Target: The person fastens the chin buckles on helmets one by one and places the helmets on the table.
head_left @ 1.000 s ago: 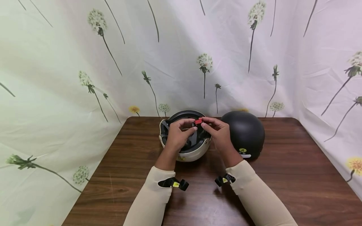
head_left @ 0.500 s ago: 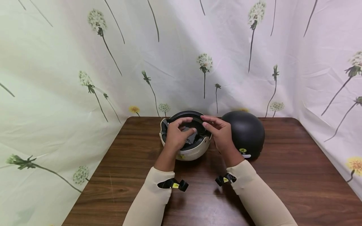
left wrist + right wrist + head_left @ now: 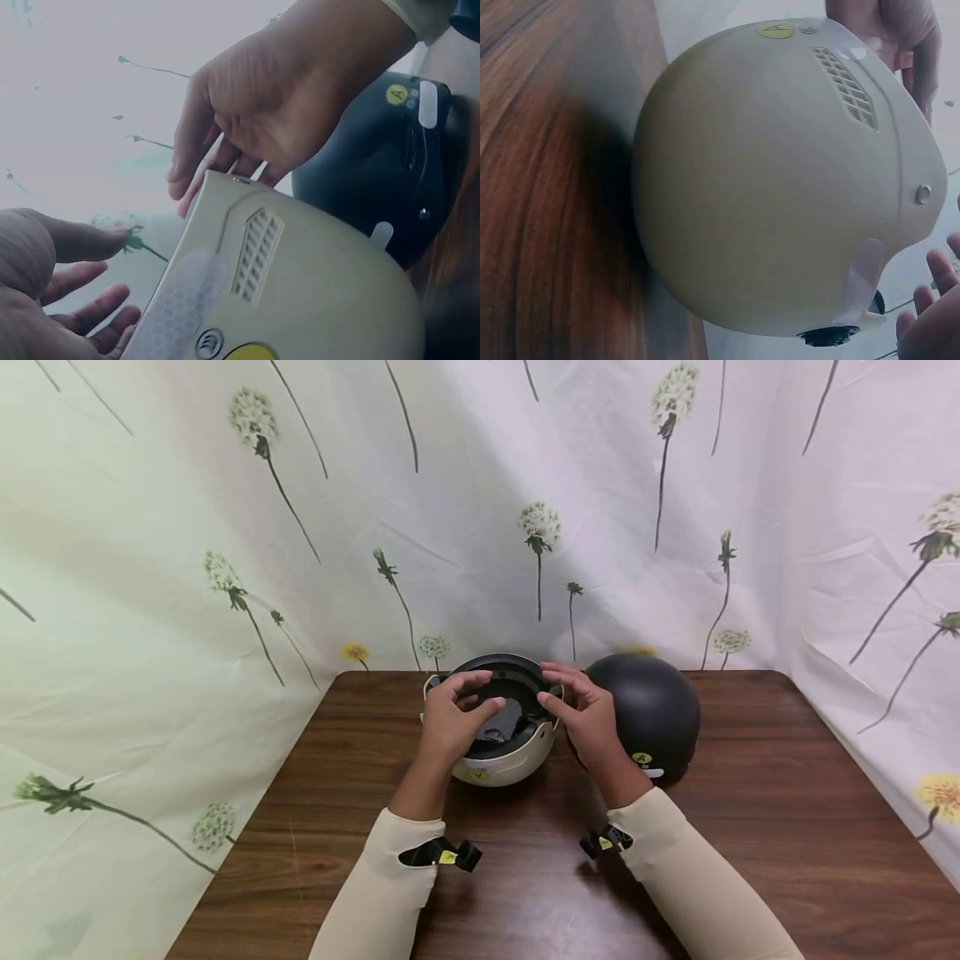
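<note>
A cream helmet lies upside down on the table, its dark lined hollow facing up. Over its left side is my left hand, thumb and fingers spread apart with nothing between them. My right hand hovers by the right rim, its fingers loose and holding nothing. Seen in the left wrist view, the cream shell has a vent and a reflective strip. The right wrist view shows the shell's rounded side against the table. The chin strap cannot be made out clearly.
Close on the right of the cream helmet stands a black helmet, dome up, with a yellow "A" sticker. Both are near the back edge of the brown wooden table. A white flower-printed curtain hangs behind.
A second ago both hands pinched a red buckle above the cream helmet. They have let it go and it is out of sight; the hands have spread apart, the left one moving left.
</note>
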`<state>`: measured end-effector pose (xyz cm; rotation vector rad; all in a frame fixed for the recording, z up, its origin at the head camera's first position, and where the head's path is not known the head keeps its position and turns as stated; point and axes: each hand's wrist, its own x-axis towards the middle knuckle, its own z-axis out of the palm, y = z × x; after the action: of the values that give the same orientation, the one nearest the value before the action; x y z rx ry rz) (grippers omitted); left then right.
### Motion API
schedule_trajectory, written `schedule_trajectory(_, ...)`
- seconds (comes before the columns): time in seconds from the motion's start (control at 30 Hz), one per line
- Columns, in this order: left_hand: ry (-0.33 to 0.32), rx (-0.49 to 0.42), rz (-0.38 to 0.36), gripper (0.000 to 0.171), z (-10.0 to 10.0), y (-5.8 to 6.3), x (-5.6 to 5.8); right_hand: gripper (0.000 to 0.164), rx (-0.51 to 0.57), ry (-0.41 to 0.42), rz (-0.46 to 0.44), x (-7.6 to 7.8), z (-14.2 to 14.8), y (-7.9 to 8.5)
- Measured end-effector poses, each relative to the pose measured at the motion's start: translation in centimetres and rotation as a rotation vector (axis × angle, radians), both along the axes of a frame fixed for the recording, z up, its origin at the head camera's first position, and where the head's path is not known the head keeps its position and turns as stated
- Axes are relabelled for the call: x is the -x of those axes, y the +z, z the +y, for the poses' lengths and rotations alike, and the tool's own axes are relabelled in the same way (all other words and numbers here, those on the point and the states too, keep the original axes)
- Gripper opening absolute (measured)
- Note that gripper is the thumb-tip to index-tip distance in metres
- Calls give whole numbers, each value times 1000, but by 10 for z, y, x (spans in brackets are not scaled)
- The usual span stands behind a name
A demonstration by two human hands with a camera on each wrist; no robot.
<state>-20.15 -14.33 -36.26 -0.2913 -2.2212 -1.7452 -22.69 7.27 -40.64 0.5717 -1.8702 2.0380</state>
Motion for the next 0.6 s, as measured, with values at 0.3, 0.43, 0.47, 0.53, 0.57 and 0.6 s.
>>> schedule_trajectory(0.3,134,-43,196,29,-18,-4,3,53,-106,-19,-42,-1,2,-11)
schedule_trajectory(0.43,194,-56,259,31,-28,-15,5,66,-167,-10,-57,-5,1,-15)
schedule_trajectory(0.47,198,-58,265,33,-30,-18,5,69,-182,-5,-64,-6,1,-16)
schedule_trajectory(0.53,204,-55,270,38,-35,-26,5,75,-199,10,-82,-8,0,-16)
schedule_trajectory(0.57,208,-50,264,41,-37,-29,4,77,-207,14,-94,-9,0,-16)
schedule_trajectory(0.6,211,-40,257,44,-39,-33,4,78,-214,19,-104,-10,0,-17)
